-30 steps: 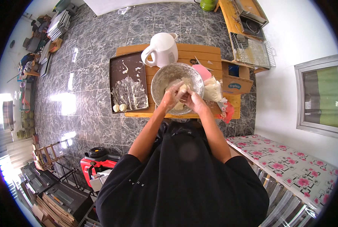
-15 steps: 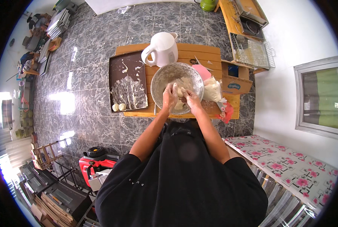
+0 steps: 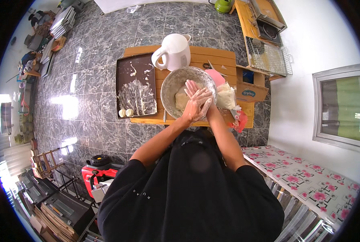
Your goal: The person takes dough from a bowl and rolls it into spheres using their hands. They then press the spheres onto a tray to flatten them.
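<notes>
Head view: floury hands (image 3: 196, 103) over squarish dough (image 3: 182, 101), bowl (image 3: 170, 86).

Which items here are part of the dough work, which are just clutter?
In use: left hand, right hand, dough, metal bowl.

Lying about: white kettle, floured dark tray, cardboard box, wire rack, red appliance.

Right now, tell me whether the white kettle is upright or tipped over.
Upright. The white kettle stands on its base on the wooden table, spout at the top, handle to its side, just behind the metal bowl.
</notes>
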{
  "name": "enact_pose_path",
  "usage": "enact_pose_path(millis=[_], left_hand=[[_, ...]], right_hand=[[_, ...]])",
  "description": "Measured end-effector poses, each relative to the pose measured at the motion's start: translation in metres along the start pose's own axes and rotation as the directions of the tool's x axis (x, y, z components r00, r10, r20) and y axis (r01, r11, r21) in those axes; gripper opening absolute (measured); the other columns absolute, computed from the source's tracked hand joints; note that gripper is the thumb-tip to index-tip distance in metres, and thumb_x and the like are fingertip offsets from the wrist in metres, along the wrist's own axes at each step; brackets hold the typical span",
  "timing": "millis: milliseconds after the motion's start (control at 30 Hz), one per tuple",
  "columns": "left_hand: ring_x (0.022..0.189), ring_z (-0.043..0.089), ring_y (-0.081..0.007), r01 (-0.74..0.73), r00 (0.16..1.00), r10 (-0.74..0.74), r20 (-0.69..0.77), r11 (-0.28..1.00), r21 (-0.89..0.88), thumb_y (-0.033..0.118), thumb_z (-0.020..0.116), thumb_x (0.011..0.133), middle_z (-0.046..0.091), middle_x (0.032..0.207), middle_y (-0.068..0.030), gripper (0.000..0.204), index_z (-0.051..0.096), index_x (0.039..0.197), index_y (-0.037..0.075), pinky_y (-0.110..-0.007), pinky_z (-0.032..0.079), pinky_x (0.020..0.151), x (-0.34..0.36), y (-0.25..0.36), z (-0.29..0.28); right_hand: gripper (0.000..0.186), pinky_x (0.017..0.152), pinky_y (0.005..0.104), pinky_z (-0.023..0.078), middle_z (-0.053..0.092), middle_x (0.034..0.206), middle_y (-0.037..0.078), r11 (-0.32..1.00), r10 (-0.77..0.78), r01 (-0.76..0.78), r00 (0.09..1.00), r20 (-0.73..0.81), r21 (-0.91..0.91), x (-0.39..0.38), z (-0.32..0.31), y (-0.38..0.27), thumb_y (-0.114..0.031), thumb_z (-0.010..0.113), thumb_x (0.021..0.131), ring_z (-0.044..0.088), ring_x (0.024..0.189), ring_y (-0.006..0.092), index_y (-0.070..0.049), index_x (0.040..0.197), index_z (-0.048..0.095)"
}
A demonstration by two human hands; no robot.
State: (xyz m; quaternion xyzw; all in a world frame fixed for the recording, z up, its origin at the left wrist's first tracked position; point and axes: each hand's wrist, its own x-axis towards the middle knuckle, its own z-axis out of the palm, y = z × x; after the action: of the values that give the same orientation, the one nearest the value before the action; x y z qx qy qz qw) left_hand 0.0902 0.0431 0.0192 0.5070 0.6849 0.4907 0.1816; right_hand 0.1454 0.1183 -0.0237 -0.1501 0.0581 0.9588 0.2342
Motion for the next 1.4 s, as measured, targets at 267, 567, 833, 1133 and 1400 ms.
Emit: enact_pose_path(millis=[267, 567, 833, 1133, 1400], left_hand=[[0.117, 0.055, -0.0328, 0.27, 0.961, -0.275, -0.008, 0.95, -0.157, 0.028, 0.043, 0.1, 0.065, 0.117, -0.0154, 0.035, 0.066, 0.116, 0.006, -0.038, 0.037, 0.105, 0.019, -0.044, 0.01], [0.095, 0.062, -0.0205, 0.462, 0.721, -0.676, -0.152, 0.632, -0.621, 0.041, 0.051, 0.098, 0.067, 0.099, -0.012, 0.045, 0.062, 0.108, -0.001, -0.033, 0.049, 0.086, 0.021, -0.016, 0.008], [0.1, 0.063, -0.0205, 0.395, 0.793, -0.606, -0.054, 0.58, -0.712, 0.019, 0.037, 0.104, 0.063, 0.116, -0.0119, 0.032, 0.05, 0.129, 0.003, -0.03, 0.051, 0.086, 0.055, 0.003, -0.012], [0.132, 0.039, -0.0335, 0.155, 0.949, -0.193, -0.248, 0.974, -0.166, 0.026, 0.035, 0.102, 0.052, 0.134, -0.0183, 0.04, 0.053, 0.13, 0.003, -0.043, 0.017, 0.115, 0.029, -0.017, 0.004], [0.107, 0.061, -0.028, 0.295, 0.829, -0.523, -0.197, 0.709, -0.641, 0.023, 0.038, 0.1, 0.065, 0.114, -0.0173, 0.041, 0.056, 0.12, -0.008, -0.037, 0.045, 0.092, 0.017, 0.015, 0.0]], right_hand=[[0.041, 0.103, 0.0398, 0.04, 0.055, 0.122, 0.011, 0.846, 0.016, -0.124, 0.978, -0.207, -0.519, 0.018, -0.031, 0.006, -0.04, 0.034, 0.101, 0.051, 0.118, 0.024, -0.01, 0.122, 0.051], [0.06, 0.108, 0.047, 0.034, 0.043, 0.14, 0.012, 0.664, -0.387, 0.191, 0.915, -0.115, -0.723, 0.016, 0.0, 0.025, -0.053, 0.025, 0.101, 0.042, 0.129, 0.0283, -0.006, 0.138, 0.036], [0.065, 0.075, 0.0393, 0.057, 0.054, 0.118, 0.013, 0.778, -0.232, 0.04, 0.946, -0.228, -0.627, 0.015, 0.052, 0.025, -0.065, 0.036, 0.094, 0.063, 0.092, 0.0245, -0.01, 0.129, 0.042], [0.056, 0.107, 0.0429, 0.039, 0.044, 0.141, 0.016, 0.833, 0.071, -0.059, 0.997, 0.0, -0.551, 0.011, 0.029, 0.008, -0.042, 0.036, 0.103, 0.047, 0.126, 0.0284, -0.003, 0.143, 0.032], [0.057, 0.101, 0.0322, 0.038, 0.051, 0.133, 0.008, 0.531, -0.4, 0.051, 0.895, -0.197, -0.846, 0.013, 0.047, 0.016, -0.038, 0.037, 0.103, 0.049, 0.116, 0.0188, -0.006, 0.149, 0.029]])
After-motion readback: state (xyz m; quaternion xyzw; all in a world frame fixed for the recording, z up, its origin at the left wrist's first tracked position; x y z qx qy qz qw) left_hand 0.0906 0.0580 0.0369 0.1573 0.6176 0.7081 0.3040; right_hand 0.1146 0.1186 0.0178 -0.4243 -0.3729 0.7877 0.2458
